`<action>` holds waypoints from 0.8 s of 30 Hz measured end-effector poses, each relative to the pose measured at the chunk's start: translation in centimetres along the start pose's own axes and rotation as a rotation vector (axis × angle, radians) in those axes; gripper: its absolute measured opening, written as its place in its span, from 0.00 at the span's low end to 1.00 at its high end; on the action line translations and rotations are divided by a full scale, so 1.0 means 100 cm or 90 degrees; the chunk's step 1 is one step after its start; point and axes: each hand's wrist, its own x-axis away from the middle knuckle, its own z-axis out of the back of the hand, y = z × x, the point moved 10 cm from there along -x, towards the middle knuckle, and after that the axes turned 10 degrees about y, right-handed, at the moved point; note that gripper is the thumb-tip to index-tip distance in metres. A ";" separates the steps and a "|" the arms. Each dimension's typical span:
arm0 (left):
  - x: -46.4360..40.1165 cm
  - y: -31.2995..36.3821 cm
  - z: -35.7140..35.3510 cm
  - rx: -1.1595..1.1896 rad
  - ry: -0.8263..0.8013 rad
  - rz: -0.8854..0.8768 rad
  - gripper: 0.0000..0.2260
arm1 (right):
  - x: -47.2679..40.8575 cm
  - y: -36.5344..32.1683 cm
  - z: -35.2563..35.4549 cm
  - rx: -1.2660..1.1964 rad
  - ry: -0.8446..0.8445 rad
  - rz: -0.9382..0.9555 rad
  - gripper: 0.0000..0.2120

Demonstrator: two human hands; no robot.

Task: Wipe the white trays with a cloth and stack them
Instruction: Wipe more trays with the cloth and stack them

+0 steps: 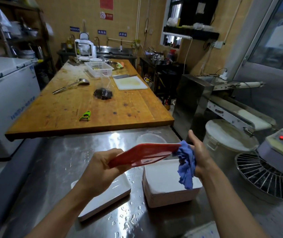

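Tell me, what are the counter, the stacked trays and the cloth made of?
Counter: looks like stainless steel, grey, shiny, mirroring light under water drops. Stacked trays: probably hard plastic or melamine, smooth, white and thin-rimmed. Cloth: soft blue fabric, crumpled and hanging limp.

A shiny stainless-steel counter point(65, 162), beaded with water drops, carries glossy white plastic trays point(170, 188). Above the counter, a smooth red plastic tray point(142, 154) meets a soft, crumpled blue cloth point(187, 167). Behind the counter lies a worn, stained wooden tabletop point(123, 107).
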 end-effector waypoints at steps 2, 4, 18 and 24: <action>0.001 0.010 -0.011 -0.088 -0.035 -0.088 0.02 | -0.002 0.006 0.012 0.030 0.016 -0.024 0.29; 0.005 0.018 -0.025 -0.152 -0.068 -0.162 0.06 | -0.004 0.013 0.027 0.077 0.054 -0.038 0.19; 0.008 -0.111 -0.085 -0.206 0.091 0.240 0.23 | -0.001 0.040 0.145 -0.028 0.339 -0.046 0.14; 0.022 -0.168 -0.114 -0.141 0.086 0.436 0.19 | -0.011 0.062 0.167 -0.009 0.392 -0.028 0.10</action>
